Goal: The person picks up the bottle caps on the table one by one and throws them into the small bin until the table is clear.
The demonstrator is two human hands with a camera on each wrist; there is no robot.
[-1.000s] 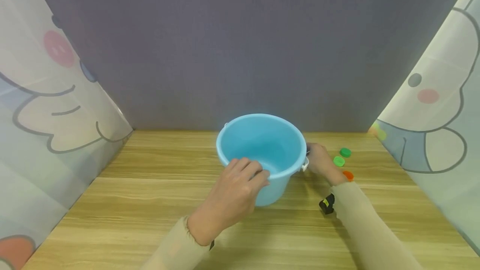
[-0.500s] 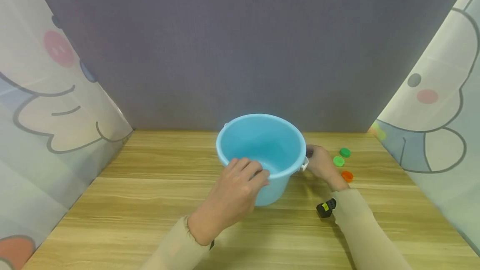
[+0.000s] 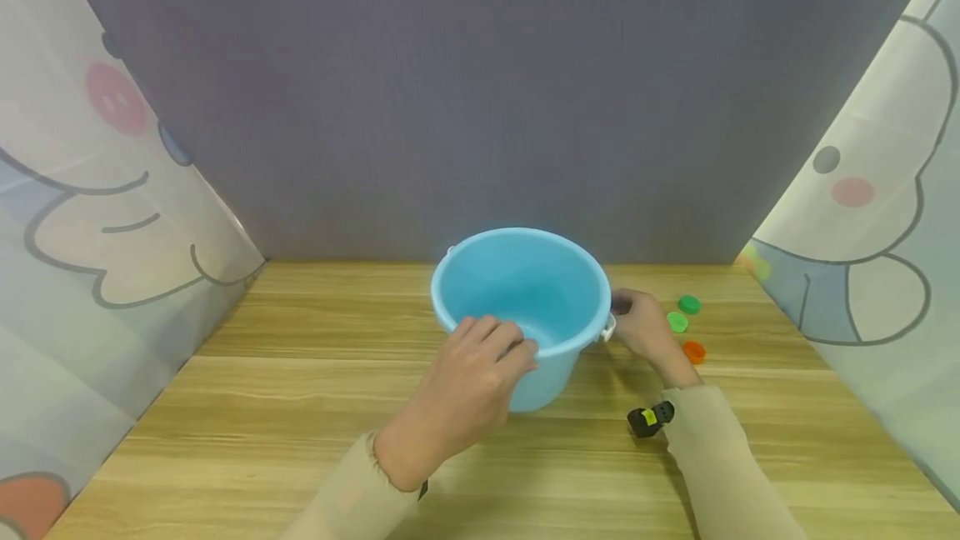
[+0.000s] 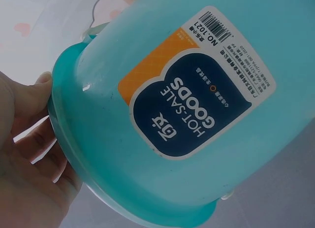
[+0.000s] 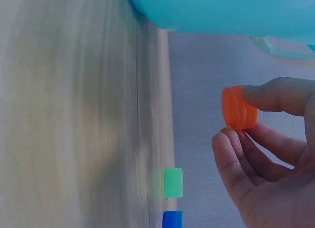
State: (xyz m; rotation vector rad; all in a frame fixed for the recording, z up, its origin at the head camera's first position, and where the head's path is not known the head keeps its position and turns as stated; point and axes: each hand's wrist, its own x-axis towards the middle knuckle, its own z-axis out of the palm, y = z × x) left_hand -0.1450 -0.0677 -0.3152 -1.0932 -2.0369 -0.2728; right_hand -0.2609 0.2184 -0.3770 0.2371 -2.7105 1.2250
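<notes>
A light blue plastic bucket (image 3: 553, 373) stands upright on the table. My left hand (image 3: 465, 377) grips its near rim, the fingers hooked over the edge; in the left wrist view the thumb (image 4: 32, 97) lies against the rim beside a printed label (image 4: 192, 100). Just right of the bucket, my right hand (image 3: 641, 327) pinches an orange bottle cap (image 5: 239, 108) between thumb and fingertips, raised above the tabletop in the right wrist view. The bucket hides part of the right fingers and the cap in the head view.
Right of my right hand lie a dark green cap (image 3: 689, 304), a light green cap (image 3: 677, 322) and another orange cap (image 3: 694, 352). The right wrist view shows a blue cap (image 5: 172, 219). A grey panel (image 3: 495, 107) closes off the wooden table's (image 3: 300, 407) far edge.
My right wrist and forearm have shifted slightly left, so the orange cap on the table shows more fully. The bucket and my left hand stay in place.
</notes>
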